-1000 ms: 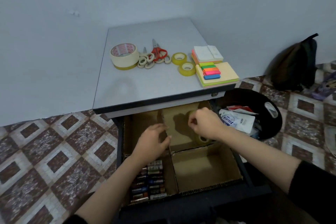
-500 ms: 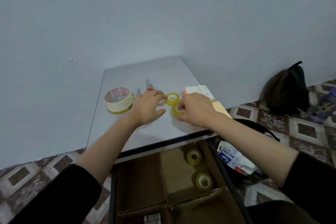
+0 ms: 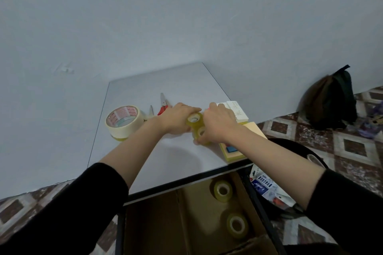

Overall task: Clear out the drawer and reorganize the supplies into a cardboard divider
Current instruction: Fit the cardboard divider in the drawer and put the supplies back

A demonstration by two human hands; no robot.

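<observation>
Head view. Both forearms, in black sleeves, reach over the grey counter (image 3: 165, 163) and meet near its right side. The left hand (image 3: 177, 119) has its fingers curled over the farther tape roll (image 3: 194, 119), a small yellowish clear roll tilted so that its core faces the camera. The right hand (image 3: 220, 124) has its fingers closed round the nearer tape roll (image 3: 201, 133) of the same kind, thumb beneath it; the two rolls touch, and whether either is lifted clear of the counter cannot be told. To the left on the counter stands a large masking tape roll (image 3: 124, 122); between it and the left hand lie red-handled scissors (image 3: 163, 104) and the blade of a smaller pair (image 3: 151, 109), their handles hidden by the hand. Beyond and to the right of the right hand lie a white note pad (image 3: 236, 111) and a yellow sticky-note pad (image 3: 255, 131) with coloured flags (image 3: 230, 149) on it. Below the counter edge the open drawer (image 3: 119, 234) holds the cardboard divider (image 3: 157, 223); its rear right compartment contains two more clear tape rolls, one at the back (image 3: 223, 189) and one toward the front (image 3: 237, 226), apart from each other. Right of the drawer a black bin (image 3: 290, 147) holds printed packaging (image 3: 263, 187). A dark backpack (image 3: 331, 99) leans on the wall above the patterned tile floor (image 3: 352, 147).
</observation>
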